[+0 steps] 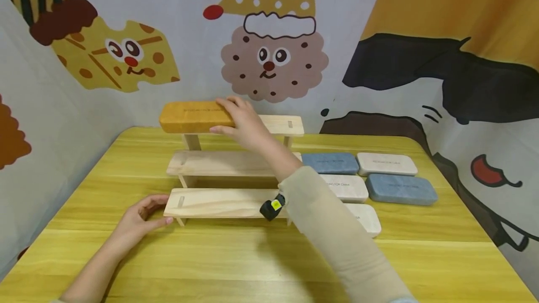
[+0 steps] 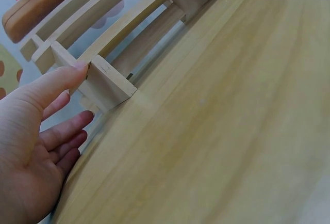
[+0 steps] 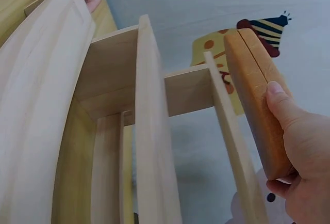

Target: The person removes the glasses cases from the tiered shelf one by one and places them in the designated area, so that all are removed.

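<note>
My right hand (image 1: 246, 123) grips the right end of an orange glasses case (image 1: 191, 116) at the top tier of a three-tier wooden display rack (image 1: 225, 162). In the right wrist view, the thumb presses one long face of the case, by its lid seam, and the fingers wrap behind. Down at the left end of the bottom tier, my left hand (image 1: 141, 221) holds the rack. Its thumb (image 2: 72, 77) lies on the plank's corner in the left wrist view, while the other fingers bend loosely beside the end. All three planks carry no cases apart from the orange one overlapping the top.
Right of the rack lie two blue glasses cases (image 1: 402, 189) and several white ones (image 1: 387, 164) on the yellow wood-grain table (image 1: 202, 265). A cloth with cartoon prints (image 1: 189, 60) hangs close behind the table. A black strap device (image 1: 273, 207) sits at the right wrist.
</note>
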A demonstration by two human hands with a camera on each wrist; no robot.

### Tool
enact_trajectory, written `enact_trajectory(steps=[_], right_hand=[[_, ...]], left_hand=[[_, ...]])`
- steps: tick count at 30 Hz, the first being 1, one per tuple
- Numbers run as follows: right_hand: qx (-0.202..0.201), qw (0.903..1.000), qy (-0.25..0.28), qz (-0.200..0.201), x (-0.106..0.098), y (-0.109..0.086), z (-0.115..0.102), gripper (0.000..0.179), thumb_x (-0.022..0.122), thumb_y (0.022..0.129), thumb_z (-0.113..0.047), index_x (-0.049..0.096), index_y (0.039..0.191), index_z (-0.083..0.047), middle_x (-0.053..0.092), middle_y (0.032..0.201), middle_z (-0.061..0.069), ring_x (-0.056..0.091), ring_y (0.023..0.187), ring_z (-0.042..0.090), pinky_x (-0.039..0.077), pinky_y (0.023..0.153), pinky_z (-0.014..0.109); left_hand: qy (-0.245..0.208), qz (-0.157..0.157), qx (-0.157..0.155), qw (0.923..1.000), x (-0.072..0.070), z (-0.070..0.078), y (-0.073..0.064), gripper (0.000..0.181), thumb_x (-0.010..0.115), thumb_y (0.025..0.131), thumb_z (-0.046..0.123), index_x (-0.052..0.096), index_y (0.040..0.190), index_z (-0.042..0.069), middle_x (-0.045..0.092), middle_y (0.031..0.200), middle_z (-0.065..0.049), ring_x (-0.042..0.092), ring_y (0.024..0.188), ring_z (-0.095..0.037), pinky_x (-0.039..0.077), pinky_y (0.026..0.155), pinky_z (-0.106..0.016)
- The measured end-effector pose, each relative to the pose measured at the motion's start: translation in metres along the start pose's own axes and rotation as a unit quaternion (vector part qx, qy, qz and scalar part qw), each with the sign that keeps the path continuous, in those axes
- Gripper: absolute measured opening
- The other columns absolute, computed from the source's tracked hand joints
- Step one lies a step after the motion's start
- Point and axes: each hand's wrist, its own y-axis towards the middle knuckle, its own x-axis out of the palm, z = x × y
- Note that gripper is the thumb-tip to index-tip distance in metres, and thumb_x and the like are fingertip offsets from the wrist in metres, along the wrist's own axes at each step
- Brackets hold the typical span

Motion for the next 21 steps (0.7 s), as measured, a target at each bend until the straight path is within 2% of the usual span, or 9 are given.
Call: enact_trajectory(steps=[6, 17, 21], right_hand=[[-0.021, 0.9996, 0.011, 0.015, -0.009, -0.009, -0.002, 0.072, 0.064, 0.089, -0.045, 0.037, 0.148, -0.016, 0.035, 0.145, 0.006, 0.031, 0.130, 0.022, 0.031, 0.105, 0.036], [-0.056, 0.9975, 0.022, 0.036, -0.025, -0.028, -0.005, 0.070, 0.068, 0.088, -0.039, 0.039, 0.147, -0.014, 0.036, 0.144, 0.008, 0.034, 0.127, 0.024, 0.033, 0.103, 0.038], [-0.074, 0.9960, 0.026, 0.042, -0.030, -0.037, -0.004, 0.070, 0.069, 0.088, -0.038, 0.040, 0.146, -0.013, 0.037, 0.142, 0.007, 0.037, 0.123, 0.023, 0.034, 0.101, 0.038]], left_hand=[[0.003, -0.004, -0.009, 0.9999, -0.002, 0.000, 0.000, 0.051, 0.076, 0.084, 0.015, 0.054, 0.127, -0.001, 0.060, 0.121, -0.010, 0.052, 0.107, -0.002, 0.038, 0.089, -0.013], [-0.005, -0.006, -0.008, 0.9999, -0.002, 0.001, -0.001, 0.050, 0.075, 0.084, 0.014, 0.054, 0.127, 0.000, 0.060, 0.121, -0.006, 0.052, 0.108, -0.003, 0.039, 0.088, -0.013], [-0.005, -0.006, -0.012, 0.9999, -0.002, 0.001, -0.002, 0.051, 0.076, 0.084, 0.014, 0.054, 0.127, -0.001, 0.059, 0.121, -0.008, 0.052, 0.107, -0.002, 0.040, 0.088, -0.014]])
